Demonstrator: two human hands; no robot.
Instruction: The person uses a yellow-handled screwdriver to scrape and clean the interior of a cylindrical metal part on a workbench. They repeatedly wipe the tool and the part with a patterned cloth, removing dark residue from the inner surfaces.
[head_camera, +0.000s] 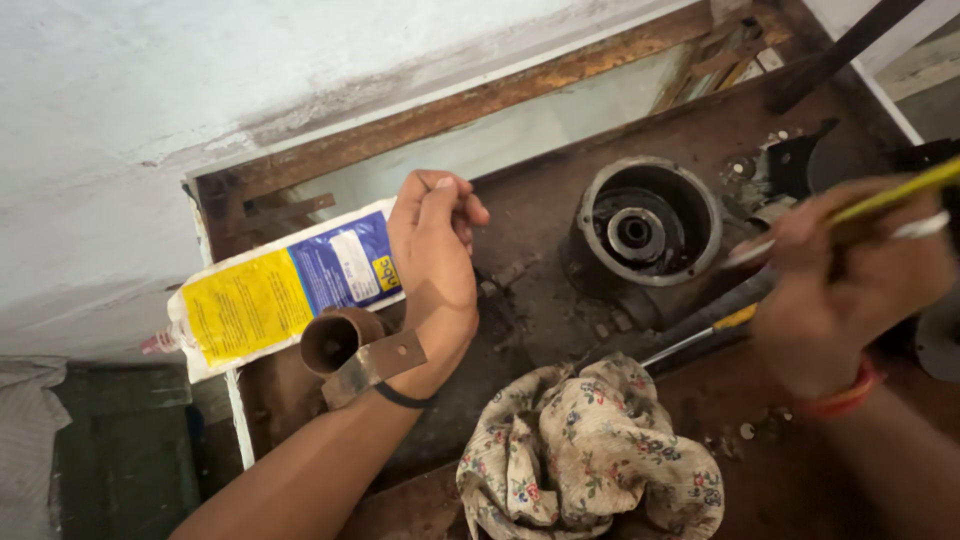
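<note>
Here my left hand (432, 262) pins the yellow-and-blue pouch (282, 298) flat on the counter (540, 215), fingers curled, while my right hand (850, 280) grips a yellow-handled tool (885, 198) beside the round metal housing (650, 222).

One package is seen: a soft pouch (275, 297), laid flat and slightly tilted at the left edge of the rusty bench (560, 225), just below the wall. Its left half is coloured yellow, its right half blue with a white label panel and a small yellow square. A pinkish nozzle (157, 343) is fitted at its left end. Its right end is overlapped by the left hand (432, 270).
</note>
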